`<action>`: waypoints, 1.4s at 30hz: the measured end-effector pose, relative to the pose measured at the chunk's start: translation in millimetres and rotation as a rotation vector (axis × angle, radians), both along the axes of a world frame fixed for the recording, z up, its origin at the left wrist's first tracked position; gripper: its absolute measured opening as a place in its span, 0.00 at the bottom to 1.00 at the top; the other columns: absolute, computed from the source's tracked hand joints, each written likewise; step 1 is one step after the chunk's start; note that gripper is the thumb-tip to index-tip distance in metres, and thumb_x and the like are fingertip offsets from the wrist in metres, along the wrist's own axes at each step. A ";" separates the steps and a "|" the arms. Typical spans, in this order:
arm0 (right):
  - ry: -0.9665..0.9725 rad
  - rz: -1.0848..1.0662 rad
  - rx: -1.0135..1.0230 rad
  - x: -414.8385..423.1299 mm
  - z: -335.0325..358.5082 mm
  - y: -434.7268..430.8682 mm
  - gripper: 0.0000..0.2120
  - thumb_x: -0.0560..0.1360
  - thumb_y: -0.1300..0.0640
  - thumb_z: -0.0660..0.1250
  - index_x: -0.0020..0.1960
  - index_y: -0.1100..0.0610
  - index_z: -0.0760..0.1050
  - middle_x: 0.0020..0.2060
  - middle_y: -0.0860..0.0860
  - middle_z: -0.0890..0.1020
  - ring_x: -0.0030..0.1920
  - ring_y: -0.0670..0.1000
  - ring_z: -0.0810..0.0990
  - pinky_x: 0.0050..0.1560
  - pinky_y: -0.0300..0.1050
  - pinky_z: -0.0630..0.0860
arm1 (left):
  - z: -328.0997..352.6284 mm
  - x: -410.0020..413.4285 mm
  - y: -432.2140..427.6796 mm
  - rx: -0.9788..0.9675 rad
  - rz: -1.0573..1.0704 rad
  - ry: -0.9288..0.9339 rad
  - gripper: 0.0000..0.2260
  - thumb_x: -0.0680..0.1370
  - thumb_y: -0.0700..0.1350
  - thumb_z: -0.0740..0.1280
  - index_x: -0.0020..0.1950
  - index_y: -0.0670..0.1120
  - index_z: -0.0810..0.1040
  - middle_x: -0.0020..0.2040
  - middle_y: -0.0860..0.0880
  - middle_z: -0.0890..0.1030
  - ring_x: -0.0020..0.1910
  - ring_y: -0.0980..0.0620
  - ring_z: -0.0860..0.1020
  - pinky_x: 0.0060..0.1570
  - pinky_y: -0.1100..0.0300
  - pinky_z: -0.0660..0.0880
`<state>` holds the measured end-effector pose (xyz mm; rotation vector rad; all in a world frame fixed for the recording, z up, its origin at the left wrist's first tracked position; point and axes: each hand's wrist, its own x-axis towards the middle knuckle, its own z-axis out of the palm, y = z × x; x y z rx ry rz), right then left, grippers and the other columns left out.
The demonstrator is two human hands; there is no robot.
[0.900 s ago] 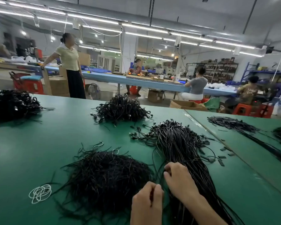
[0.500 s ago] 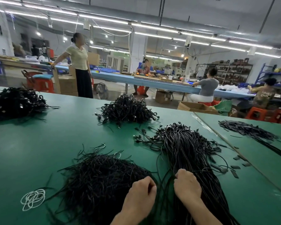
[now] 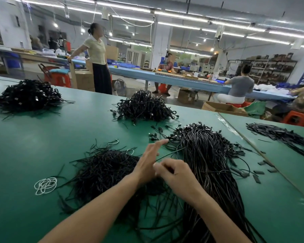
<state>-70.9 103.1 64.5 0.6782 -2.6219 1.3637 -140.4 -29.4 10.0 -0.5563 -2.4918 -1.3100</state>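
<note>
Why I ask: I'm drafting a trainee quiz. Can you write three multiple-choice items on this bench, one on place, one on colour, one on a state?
1. Where does the white coil lie? A on the far pile; B left of the near loose pile; C on the right-hand table.
2. What colour is the table top? A green; B white; C red.
3. How are the left hand's fingers? A wrapped round the coil; B balled in a fist; C stretched out straight.
Answers: 1 B: it sits by that pile's left edge. 2 A: green shows all round the piles. 3 C: they point forward, while the right hand curls on a single cord.
</note>
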 end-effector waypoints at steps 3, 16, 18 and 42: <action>0.013 0.204 0.071 25.7 1.6 -9.1 0.13 0.77 0.49 0.69 0.34 0.48 0.78 0.25 0.41 0.75 0.27 0.42 0.71 0.32 0.31 0.66 | -0.1 0.1 -9.3 -0.101 0.010 0.012 0.14 0.83 0.55 0.59 0.64 0.53 0.79 0.63 0.53 0.73 0.61 0.58 0.71 0.61 0.61 0.68; 0.242 -0.705 0.175 -41.5 -19.1 80.0 0.15 0.79 0.49 0.66 0.37 0.55 0.73 0.27 0.47 0.76 0.27 0.43 0.72 0.27 0.37 0.61 | 25.5 -4.4 -107.3 0.119 0.525 0.244 0.23 0.76 0.52 0.73 0.33 0.51 0.60 0.28 0.53 0.63 0.27 0.57 0.60 0.27 0.64 0.59; 0.220 -0.816 0.107 -53.8 -18.7 93.4 0.15 0.80 0.50 0.65 0.38 0.57 0.73 0.29 0.52 0.77 0.29 0.45 0.71 0.30 0.41 0.62 | 28.0 1.7 -102.8 -0.106 0.407 0.268 0.22 0.74 0.56 0.74 0.33 0.53 0.61 0.27 0.57 0.65 0.26 0.59 0.61 0.28 0.64 0.58; 0.443 -0.095 0.284 -44.5 -126.2 -26.3 0.05 0.73 0.47 0.64 0.45 0.44 0.78 0.39 0.39 0.78 0.46 0.38 0.74 0.61 0.30 0.67 | -62.1 26.0 -81.0 -0.421 0.259 0.552 0.20 0.81 0.58 0.59 0.32 0.52 0.74 0.29 0.56 0.73 0.26 0.58 0.71 0.23 0.64 0.66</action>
